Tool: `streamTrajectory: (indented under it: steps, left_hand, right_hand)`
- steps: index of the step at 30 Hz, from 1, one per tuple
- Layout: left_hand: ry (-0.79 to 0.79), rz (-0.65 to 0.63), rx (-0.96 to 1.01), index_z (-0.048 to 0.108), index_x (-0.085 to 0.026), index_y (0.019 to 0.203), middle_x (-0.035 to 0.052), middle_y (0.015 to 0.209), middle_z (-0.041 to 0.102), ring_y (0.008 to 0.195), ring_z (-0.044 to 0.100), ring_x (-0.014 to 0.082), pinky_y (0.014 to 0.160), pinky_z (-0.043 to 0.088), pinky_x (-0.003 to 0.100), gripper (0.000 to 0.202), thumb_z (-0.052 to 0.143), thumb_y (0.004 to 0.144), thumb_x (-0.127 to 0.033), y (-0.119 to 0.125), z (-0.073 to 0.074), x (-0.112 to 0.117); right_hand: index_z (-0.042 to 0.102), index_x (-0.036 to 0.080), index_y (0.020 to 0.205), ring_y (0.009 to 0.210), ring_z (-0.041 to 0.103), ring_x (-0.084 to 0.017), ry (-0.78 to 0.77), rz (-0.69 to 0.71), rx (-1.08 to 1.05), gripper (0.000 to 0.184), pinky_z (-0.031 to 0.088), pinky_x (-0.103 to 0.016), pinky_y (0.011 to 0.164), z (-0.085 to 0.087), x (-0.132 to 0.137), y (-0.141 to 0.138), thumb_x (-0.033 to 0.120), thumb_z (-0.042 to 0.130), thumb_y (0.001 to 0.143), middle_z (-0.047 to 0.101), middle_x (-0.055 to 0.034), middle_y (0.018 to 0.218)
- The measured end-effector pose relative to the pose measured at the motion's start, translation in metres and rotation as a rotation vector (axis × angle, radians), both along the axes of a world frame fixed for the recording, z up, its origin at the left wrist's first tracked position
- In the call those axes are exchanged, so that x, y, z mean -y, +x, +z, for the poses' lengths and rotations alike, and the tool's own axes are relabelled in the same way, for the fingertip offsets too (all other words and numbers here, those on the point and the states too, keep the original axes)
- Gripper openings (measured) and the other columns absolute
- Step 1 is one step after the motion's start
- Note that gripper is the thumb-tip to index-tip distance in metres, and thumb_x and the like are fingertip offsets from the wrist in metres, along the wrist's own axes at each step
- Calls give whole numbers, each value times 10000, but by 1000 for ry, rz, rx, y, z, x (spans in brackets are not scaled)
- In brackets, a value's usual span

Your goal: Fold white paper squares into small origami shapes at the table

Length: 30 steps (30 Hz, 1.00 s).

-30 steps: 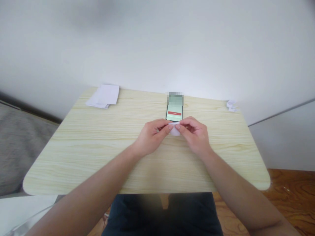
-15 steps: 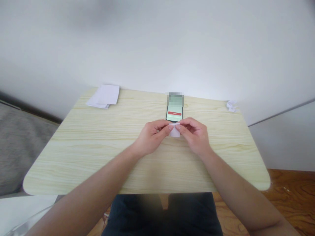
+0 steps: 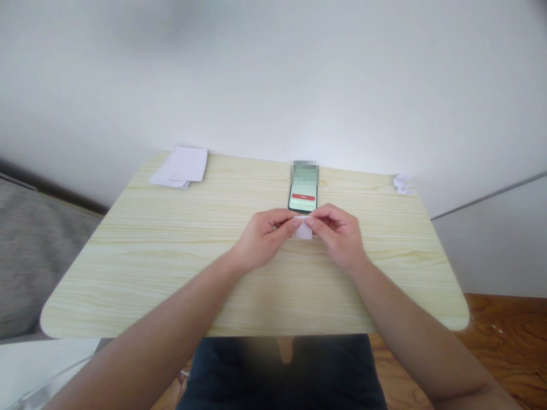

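Both of my hands meet over the middle of a pale wooden table point(image 3: 171, 267). My left hand point(image 3: 265, 236) and my right hand point(image 3: 337, 233) each pinch a small folded piece of white paper point(image 3: 303, 230) between thumb and fingers, holding it just above the tabletop. Most of the paper is hidden by my fingertips. Just behind the paper lies a phone point(image 3: 303, 191) with its screen lit, a red bar showing on it.
A small stack of white paper sheets point(image 3: 182, 167) lies at the table's far left corner. A crumpled or folded white paper piece point(image 3: 402, 183) sits at the far right edge. A white wall stands behind the table; wooden floor shows at right.
The paper has been turned slightly between my fingertips and now hangs a little lower. My hands stay in the same place.
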<state>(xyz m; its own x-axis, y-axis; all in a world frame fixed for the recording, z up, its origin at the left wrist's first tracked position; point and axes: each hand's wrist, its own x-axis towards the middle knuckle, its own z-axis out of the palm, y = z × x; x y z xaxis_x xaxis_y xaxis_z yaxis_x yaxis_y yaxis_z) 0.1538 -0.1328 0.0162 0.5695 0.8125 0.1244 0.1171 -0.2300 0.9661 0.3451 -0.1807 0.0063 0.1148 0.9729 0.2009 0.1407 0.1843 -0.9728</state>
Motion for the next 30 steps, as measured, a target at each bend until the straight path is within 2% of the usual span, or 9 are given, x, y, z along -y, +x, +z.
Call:
streamTrajectory:
  steps: [10, 16, 26, 30]
  left_hand:
    - [-4, 4, 20, 776, -153, 968, 14, 769, 638, 734, 541, 132, 711, 431, 255, 271, 622, 978, -376, 0, -1, -1]
    - [10, 10, -5, 739, -155, 854, 0, 705, 564, 705, 499, 130, 659, 386, 263, 310, 607, 984, -404, -2, -2, -1]
    - [31, 17, -63, 699, -154, 791, -2, 666, 541, 662, 479, 130, 606, 357, 264, 370, 582, 987, -446, -3, -4, -2]
    - [103, 103, -124, 653, -154, 736, -14, 631, 494, 627, 437, 123, 583, 329, 264, 409, 567, 989, -464, -4, -6, -3]
  right_hand:
    - [748, 222, 860, 703, 598, -147, 5, 20, -38, 116, 477, -290, 639, 1, -1, 1, 333, 780, 873, 663, -6, 790]
    - [752, 227, 860, 716, 608, -147, 4, 21, -49, 103, 493, -291, 649, 0, -1, 1, 325, 780, 874, 664, -5, 801]
    - [761, 226, 848, 694, 636, -136, -61, 55, -142, 92, 542, -274, 655, 1, -1, 0, 306, 805, 847, 696, 9, 762]
    - [760, 226, 835, 683, 635, -133, -93, 27, -210, 82, 545, -271, 650, -1, -4, 4, 294, 806, 838, 706, 11, 751]
